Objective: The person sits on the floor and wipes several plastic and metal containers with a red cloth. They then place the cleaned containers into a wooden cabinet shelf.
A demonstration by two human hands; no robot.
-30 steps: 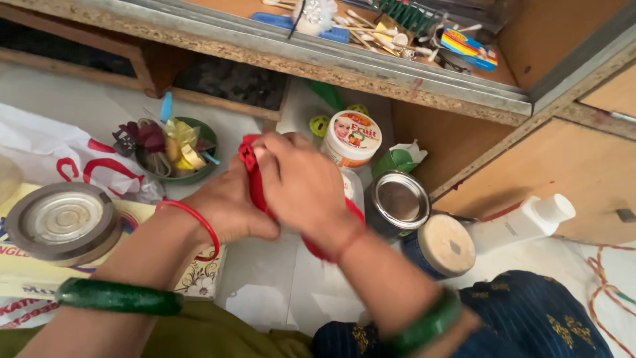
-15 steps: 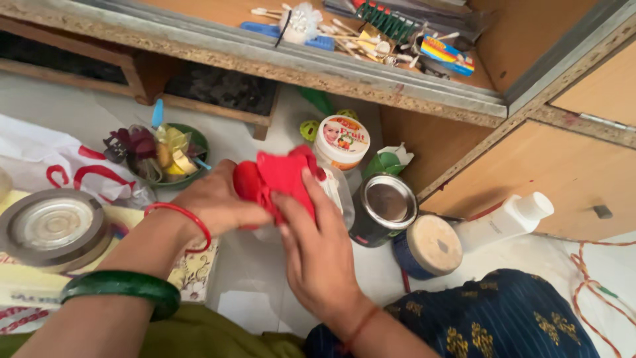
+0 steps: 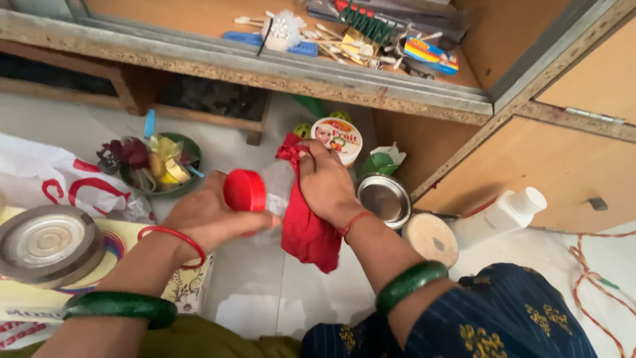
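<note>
My left hand (image 3: 209,219) grips a clear plastic bottle (image 3: 275,182) near its red cap (image 3: 244,191), with the bottle lying sideways above the floor. My right hand (image 3: 324,182) presses a red cloth (image 3: 306,232) against the bottle's body, and the cloth's tail hangs down below my wrist. Both wrists carry green bangles and red threads.
A round white jar with a printed lid (image 3: 336,138), an open steel tin (image 3: 384,197), a tan-lidded jar (image 3: 430,238) and a white plastic bottle (image 3: 507,213) lie at right. A green bowl of trinkets (image 3: 156,166), a steel lid (image 3: 46,242) and a white bag (image 3: 46,176) sit left. A cluttered shelf (image 3: 318,73) runs above.
The red cloth was bunched in both hands over the bottle. Now my left hand holds the cap end, exposing the red cap, and my right hand has slid the cloth along the body.
</note>
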